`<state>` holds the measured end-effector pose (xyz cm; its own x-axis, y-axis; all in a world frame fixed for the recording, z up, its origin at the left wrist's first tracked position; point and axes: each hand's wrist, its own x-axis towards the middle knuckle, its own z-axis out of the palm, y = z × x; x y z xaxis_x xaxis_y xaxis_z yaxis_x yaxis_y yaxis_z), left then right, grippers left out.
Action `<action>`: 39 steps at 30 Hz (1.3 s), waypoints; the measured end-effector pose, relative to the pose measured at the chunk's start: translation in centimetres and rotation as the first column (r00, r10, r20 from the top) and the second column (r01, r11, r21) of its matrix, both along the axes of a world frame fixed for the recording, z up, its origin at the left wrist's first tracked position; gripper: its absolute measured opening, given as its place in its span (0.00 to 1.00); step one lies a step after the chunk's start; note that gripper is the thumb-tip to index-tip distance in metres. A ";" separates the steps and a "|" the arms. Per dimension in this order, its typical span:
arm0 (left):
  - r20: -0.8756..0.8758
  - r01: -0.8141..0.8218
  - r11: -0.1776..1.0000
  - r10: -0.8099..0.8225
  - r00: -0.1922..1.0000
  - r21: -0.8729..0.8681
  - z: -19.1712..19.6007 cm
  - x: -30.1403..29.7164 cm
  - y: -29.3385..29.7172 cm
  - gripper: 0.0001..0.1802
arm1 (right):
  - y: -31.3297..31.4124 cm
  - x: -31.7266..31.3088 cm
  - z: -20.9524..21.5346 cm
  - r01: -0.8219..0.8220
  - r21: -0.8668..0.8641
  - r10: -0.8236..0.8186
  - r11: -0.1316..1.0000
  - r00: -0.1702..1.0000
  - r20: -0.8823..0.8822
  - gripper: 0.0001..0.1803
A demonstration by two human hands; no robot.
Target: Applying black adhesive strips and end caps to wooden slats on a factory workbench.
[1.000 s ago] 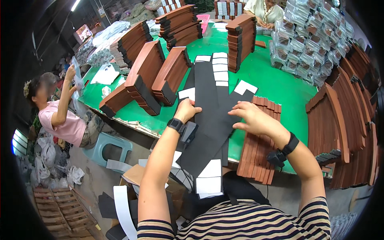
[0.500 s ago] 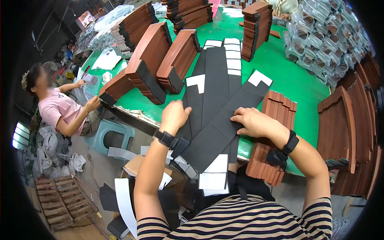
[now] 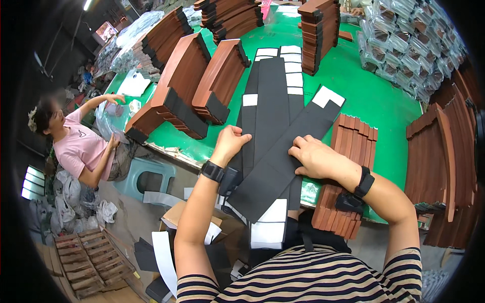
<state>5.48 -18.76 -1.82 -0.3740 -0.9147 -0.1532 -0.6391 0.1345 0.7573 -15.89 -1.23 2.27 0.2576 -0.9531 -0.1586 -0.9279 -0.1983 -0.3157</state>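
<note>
Several long black strips with white patches lie overlapped on the green table, one of them running diagonally across the others. My left hand is closed at the left edge of the stack, thumb and fingers pinching a black strip there. On the right edge of the diagonal black strip rests my right hand, fingers bent and thumb apart, touching it without wrapping round it. A white patch marks the strip's far end. Its near end hangs past the table edge, over another strip with a white end.
Stacked brown curved pieces with black ends stand at the back left. Brown slats lie beside my right hand. Plastic-wrapped bundles are piled at the right. A co-worker in pink sits near a blue-green stool.
My left hand has moved right against the stack, and less of the white patch beside it shows. My right hand's fingers have curled slightly. The co-worker's arm has reached out toward the table.
</note>
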 end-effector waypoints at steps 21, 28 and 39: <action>0.377 0.285 0.877 -0.131 0.917 -0.388 1.8 -3.1 0.8 0.28 | 1.2 -1.1 -1.4 0.006 -0.061 -0.004 0.998 0.999 0.041 0.35; 0.364 0.233 0.936 -0.127 0.923 -0.263 1.0 -4.5 -0.3 0.30 | 1.6 -0.7 -1.8 0.008 -0.062 -0.006 0.998 0.999 0.044 0.36; -0.541 0.228 0.966 -0.129 0.831 0.119 1.2 -5.3 -1.6 0.15 | 0.6 -1.4 -1.6 0.020 -0.061 -0.017 0.998 0.999 0.052 0.35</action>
<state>0.19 -20.35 -0.65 -0.5968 -0.8017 -0.0344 -0.1168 0.0443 0.9922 -17.29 -0.62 0.69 0.2458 -0.9655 -0.0862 -0.9146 -0.2016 -0.3506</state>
